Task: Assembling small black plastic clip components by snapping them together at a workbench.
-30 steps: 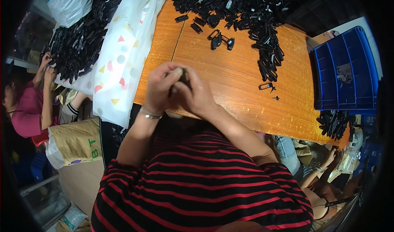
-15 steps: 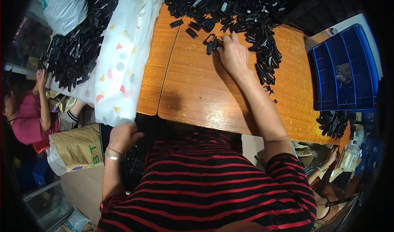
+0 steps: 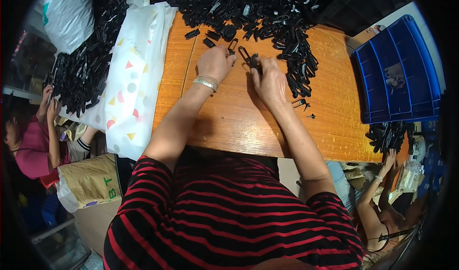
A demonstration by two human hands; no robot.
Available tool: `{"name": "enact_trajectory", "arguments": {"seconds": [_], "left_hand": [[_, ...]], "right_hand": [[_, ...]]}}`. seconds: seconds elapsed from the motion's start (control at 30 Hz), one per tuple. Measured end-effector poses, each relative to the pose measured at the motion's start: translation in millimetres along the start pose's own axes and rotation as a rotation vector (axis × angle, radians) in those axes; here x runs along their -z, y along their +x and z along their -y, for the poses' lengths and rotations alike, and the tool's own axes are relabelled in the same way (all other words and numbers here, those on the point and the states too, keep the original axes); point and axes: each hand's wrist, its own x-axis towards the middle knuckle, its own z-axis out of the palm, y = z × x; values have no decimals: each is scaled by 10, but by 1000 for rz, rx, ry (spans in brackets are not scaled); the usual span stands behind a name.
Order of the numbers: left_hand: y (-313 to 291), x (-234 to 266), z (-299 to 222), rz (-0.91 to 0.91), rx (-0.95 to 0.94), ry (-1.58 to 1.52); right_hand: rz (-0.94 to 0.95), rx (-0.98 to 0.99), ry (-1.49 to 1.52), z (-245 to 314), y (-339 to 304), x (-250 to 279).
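My left hand [image 3: 213, 63] is closed at the near edge of the heap, its fingertips pinching a small black plastic piece with an open loop [image 3: 233, 44]. Just right of it, my right hand [image 3: 271, 82] is closed on another black plastic piece, whose narrow rectangular loop [image 3: 244, 54] points away from me. Part of each piece is hidden by my fingers. Beyond both hands a large heap of similar black plastic pieces [image 3: 258, 5] covers the far side of the wooden table [image 3: 224, 122]. A few loose ones [image 3: 209, 42] lie next to my left hand.
A white patterned plastic sheet [image 3: 131, 88] drapes over the table's left side, beside another black heap [image 3: 86, 79]. At right stands a blue crate [image 3: 397, 74]. Co-workers sit at the left [image 3: 38, 141] and lower right [image 3: 375, 203]. A brown sack [image 3: 91, 179] stands at lower left.
My left hand has come up from beside the table's front edge to the heap and now pinches a piece. My right hand has shifted slightly down, and its piece is now gripped.
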Motion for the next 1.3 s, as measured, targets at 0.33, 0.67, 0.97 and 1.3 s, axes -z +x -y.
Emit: {"name": "enact_trajectory", "arguments": {"seconds": [0.33, 0.67, 0.97, 1.3], "left_hand": [[-200, -36, 93, 76, -169, -262], [-609, 120, 114, 283, 198, -1430], [-720, 203, 98, 163, 39, -1331], [-932, 217, -27, 26, -43, -1334]], "right_hand": [[-33, -170, 424, 59, -165, -122], [-110, -64, 607, 331, -242, -144], [-184, 117, 560, 445, -226, -103], [-92, -133, 670, 580, -409, -155]]}}
